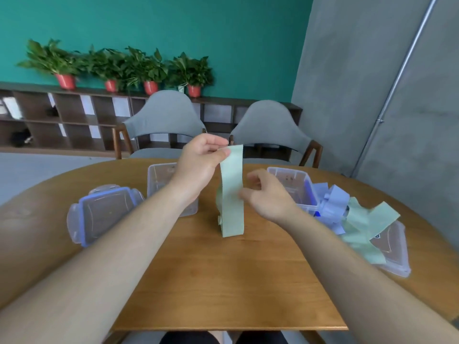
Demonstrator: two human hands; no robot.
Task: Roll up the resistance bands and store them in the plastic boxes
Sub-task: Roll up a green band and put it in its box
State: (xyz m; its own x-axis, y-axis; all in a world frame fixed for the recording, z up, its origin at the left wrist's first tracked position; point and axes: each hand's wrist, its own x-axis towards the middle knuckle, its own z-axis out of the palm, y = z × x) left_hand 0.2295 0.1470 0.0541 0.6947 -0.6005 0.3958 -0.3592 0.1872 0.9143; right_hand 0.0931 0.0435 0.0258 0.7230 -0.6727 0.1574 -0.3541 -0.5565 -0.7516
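A pale green resistance band [232, 194] hangs upright over the middle of the wooden table [223, 281], its lower end touching the tabletop. My left hand [198, 165] pinches the band's top end between thumb and fingers. My right hand [268, 194] is at the band's right edge halfway down, fingers loosely curled and blurred; whether it grips the band is unclear. An open clear plastic box [159, 177] stands behind my left hand, and another [298, 187] behind my right.
A blue-trimmed lid [104, 212] lies at the left. At the right, purple bands [332, 202] and green bands [367, 224] lie heaped over a second lid [392, 247]. Two grey chairs [166, 120] stand beyond the far edge.
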